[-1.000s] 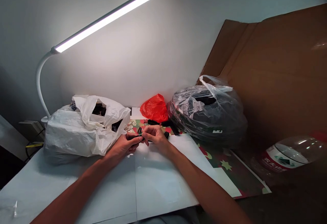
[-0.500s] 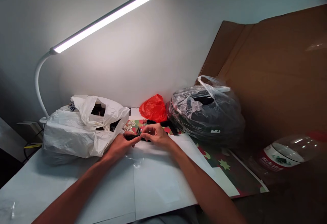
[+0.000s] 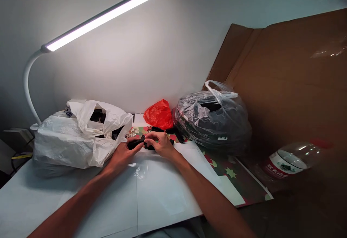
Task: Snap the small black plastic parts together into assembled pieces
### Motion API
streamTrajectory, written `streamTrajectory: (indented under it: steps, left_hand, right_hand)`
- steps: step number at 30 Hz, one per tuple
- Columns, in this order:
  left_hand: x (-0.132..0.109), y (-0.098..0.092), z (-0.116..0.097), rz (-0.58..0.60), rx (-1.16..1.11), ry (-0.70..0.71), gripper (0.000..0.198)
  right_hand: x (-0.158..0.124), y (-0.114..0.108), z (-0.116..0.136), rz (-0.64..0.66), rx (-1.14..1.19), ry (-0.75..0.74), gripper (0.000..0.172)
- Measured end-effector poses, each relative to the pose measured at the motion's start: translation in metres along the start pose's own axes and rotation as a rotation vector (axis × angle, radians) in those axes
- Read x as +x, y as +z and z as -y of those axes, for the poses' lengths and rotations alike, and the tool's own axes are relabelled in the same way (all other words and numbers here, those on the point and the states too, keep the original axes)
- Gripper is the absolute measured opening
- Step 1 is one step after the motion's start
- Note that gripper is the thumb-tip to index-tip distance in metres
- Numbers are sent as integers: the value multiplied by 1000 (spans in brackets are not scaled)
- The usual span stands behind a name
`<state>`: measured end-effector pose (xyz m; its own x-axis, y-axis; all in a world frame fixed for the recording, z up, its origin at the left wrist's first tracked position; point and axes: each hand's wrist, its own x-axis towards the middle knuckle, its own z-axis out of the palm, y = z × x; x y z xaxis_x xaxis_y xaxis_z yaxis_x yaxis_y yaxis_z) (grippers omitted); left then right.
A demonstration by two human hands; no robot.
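Note:
My left hand [image 3: 122, 154] and my right hand [image 3: 160, 144] meet at the far middle of the white sheet [image 3: 151, 191]. Both pinch a small black piece [image 3: 138, 143] between their fingertips, just above the sheet. What exactly the piece is I cannot make out. A few more small black pieces [image 3: 171, 131] lie just behind my right hand on the patterned paper [image 3: 238, 180]. The white plastic bag [image 3: 73, 136], open at the top with dark things inside, is right beside my left hand.
A lit bar lamp [image 3: 100, 15] on a white gooseneck hangs over the desk. A red bag [image 3: 158, 114] and a clear bag of black coiled stuff [image 3: 214, 120] stand at the back. Brown cardboard [image 3: 292, 82] leans at right, with a clear plastic bottle [image 3: 290, 160] lying before it.
Both hands stayed together at the same spot while their fingers worked the black piece, which now shows more between them. The view shifted slightly to the right.

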<state>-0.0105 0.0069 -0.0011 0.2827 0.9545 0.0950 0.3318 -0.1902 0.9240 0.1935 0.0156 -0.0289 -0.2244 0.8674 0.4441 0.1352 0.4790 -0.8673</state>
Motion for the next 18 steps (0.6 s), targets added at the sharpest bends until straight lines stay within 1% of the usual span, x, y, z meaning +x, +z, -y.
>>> streamTrajectory:
  steps: [3,5,9,12,14,16,18]
  left_hand:
    - [-1,0,0,-25,-6,-38,51]
    - [-2,1,-2,-32,-29,-27,50]
    - [0,1,-6,-45,-66,24,47]
    - [1,2,-8,-31,-156,111,41]
    - [0,3,-8,-22,-215,165,37]
    - [-1,3,-8,-32,-244,188,35]
    - [-2,4,-9,-46,-257,181,35]
  right_hand:
    - [0,1,-4,-19,-17,-15,29]
    - [0,1,-4,-33,-52,-15,28]
    - [2,0,-2,-44,-109,2,30]
    - [2,-1,-1,-46,-151,16,35]
    - [2,-1,0,-59,-192,0,38]
    - [1,-1,2,-82,-224,-28,38]
    - [2,-2,5,-122,-243,-47,37]
